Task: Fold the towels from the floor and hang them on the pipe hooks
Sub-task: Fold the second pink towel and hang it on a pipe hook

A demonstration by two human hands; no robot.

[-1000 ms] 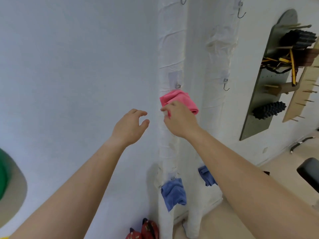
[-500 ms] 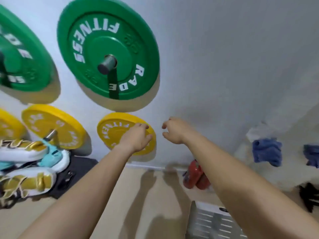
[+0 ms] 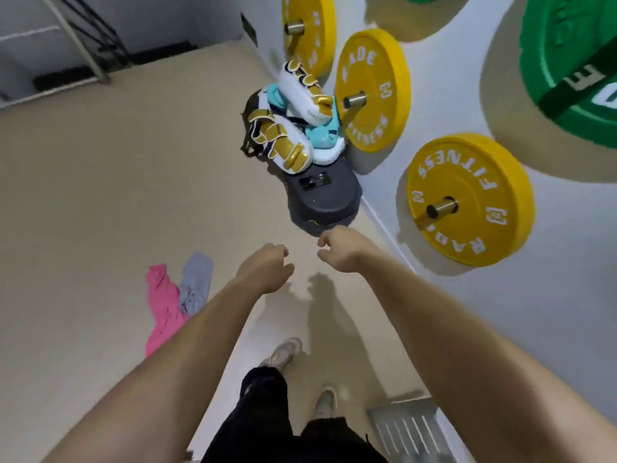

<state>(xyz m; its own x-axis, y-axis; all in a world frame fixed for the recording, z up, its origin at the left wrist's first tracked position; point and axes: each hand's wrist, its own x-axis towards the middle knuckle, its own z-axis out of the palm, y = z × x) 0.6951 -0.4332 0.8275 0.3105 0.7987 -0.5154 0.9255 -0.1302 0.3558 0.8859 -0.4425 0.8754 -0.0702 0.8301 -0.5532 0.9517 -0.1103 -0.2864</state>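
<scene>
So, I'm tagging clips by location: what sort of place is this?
Probably a gym: yellow weight plates and a green plate hang on wall pegs, with padded white-and-gold gear piled beside them.

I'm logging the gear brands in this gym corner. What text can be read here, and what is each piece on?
"RADE" and "FITNESS": nearest yellow plate, in white letters.
"RADE" and "FITNESS": middle yellow plate, in white letters.
Green plate: only cut-off letters, not readable.
White and gold glove: small print, too blurred to read.
Far yellow plate: seen nearly edge-on, unreadable.
</scene>
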